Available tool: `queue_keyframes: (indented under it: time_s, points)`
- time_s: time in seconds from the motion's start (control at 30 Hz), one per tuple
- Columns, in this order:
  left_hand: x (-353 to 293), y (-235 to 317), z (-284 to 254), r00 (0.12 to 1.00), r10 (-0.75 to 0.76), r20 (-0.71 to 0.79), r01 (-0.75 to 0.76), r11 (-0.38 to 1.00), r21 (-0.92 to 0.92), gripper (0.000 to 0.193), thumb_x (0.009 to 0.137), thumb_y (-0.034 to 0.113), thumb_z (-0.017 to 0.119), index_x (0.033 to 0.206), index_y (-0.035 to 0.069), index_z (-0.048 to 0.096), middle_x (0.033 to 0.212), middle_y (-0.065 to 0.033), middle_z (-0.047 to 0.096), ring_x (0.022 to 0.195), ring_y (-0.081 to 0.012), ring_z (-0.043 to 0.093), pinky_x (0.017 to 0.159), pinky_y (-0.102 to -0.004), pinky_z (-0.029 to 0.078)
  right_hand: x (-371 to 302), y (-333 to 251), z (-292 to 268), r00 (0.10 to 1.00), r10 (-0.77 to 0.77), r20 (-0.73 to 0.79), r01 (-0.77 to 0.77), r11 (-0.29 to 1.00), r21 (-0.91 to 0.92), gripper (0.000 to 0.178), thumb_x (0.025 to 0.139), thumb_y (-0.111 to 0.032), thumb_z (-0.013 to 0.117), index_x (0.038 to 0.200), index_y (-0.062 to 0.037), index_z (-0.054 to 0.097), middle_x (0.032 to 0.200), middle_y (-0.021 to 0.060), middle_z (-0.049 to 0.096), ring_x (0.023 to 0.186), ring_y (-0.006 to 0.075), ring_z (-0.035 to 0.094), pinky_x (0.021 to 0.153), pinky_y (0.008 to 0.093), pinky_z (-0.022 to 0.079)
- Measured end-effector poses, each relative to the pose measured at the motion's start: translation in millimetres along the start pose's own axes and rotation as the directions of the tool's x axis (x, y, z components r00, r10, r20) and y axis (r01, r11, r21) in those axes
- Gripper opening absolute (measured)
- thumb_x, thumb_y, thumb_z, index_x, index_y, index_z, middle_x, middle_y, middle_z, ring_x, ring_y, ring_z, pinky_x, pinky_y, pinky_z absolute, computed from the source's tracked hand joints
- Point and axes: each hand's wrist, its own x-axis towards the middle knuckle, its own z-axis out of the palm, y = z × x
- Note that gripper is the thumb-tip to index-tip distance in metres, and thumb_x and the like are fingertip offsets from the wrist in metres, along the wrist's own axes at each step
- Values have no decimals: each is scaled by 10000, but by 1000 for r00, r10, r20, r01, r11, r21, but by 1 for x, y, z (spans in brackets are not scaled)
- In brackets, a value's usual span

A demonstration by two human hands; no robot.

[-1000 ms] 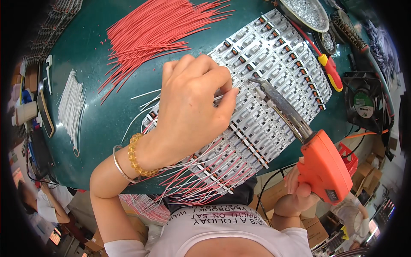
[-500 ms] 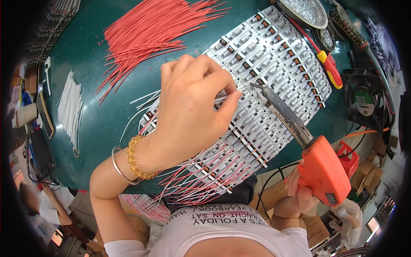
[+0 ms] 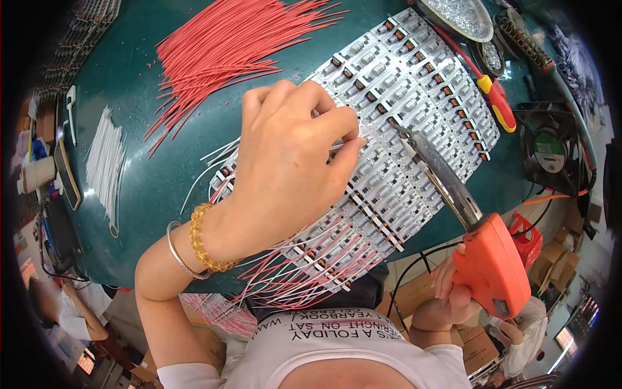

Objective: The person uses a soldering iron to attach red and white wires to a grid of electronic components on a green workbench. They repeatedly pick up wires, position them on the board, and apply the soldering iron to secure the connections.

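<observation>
A panel of small circuit boards (image 3: pixel 395 97), pale with black and orange parts, lies slanted across the table. Over its middle, my left hand (image 3: pixel 288 155) is closed in a pinch on a thin white wire (image 3: pixel 337 146), seen partly between thumb and forefinger. My right hand (image 3: pixel 451 293) grips an orange soldering gun (image 3: pixel 494 266) from below. Its dark metal tip points at the board surface, a short way right of the pinching fingers; whether it touches cannot be made out. Red and white wires (image 3: pixel 311 266) trail from the panel's near edge. My left hand hides part of the panel.
Cut red wires (image 3: pixel 227 45) form a large pile at the far left, and white wires (image 3: pixel 107 162) a smaller bundle. At far right are a metal dish (image 3: pixel 460 18), a red-yellow screwdriver (image 3: pixel 497 104), a coiled iron stand (image 3: pixel 521 35) and a black fan (image 3: pixel 551 150).
The soldering gun and its tip have shifted slightly right, away from the pinching fingers. My left hand stays almost in place, still pinching the wire.
</observation>
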Motion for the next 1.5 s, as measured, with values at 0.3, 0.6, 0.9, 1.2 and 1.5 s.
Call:
queue_keyframes:
  time_s: [0.3, 0.6, 0.9, 1.2, 1.5]
  points:
    - [1, 1, 5, 1000, 18, -24, -17, 1000, 4, 97, 718, 131, 748, 721, 103, 656, 797, -31, 578, 791, -224, 509, 771, -364, 335, 20, -25, 24, 977, -115, 177, 99, 990, 96, 783, 875, -509, 622, 1247, 146, 409, 499, 1, 467, 371, 88, 411, 391, 224, 364]
    - [-19, -3, -37, 993, 16, -117, 4, 985, 175, 168, 755, 211, 741, 850, 99, 660, 820, -72, 591, 883, -261, 530, 849, -400, 352, 21, 0, 14, 964, -195, 180, 135, 945, 299, 718, 920, -471, 574, 1278, 121, 382, 503, 2, 410, 366, 79, 351, 376, 214, 344]
    - [-127, -165, -168, 879, -353, -321, 476, 619, 624, 132, 786, 163, 688, 870, 61, 686, 861, -94, 667, 863, -279, 606, 783, -416, 435, 17, -1, 6, 990, -89, 111, 47, 941, 334, 704, 924, -459, 576, 1292, 110, 385, 483, 1, 400, 386, 98, 389, 392, 242, 390]
    - [-142, -201, -184, 898, -316, -306, 440, 670, 598, 146, 852, 179, 643, 862, 34, 659, 756, -148, 650, 680, -311, 614, 637, -395, 459, -3, 7, 9, 995, -50, -88, 55, 997, 45, 761, 856, -523, 638, 1241, 113, 474, 531, -9, 479, 402, 80, 438, 416, 237, 388]
    - [-122, -190, -171, 851, -259, -457, 473, 756, 452, 170, 972, 178, 554, 1023, 34, 630, 884, -61, 640, 800, -135, 590, 756, -267, 466, -13, 2, 3, 994, 107, 35, -111, 977, 179, 822, 800, -582, 668, 1227, 90, 461, 529, -24, 471, 436, 76, 469, 463, 245, 433]
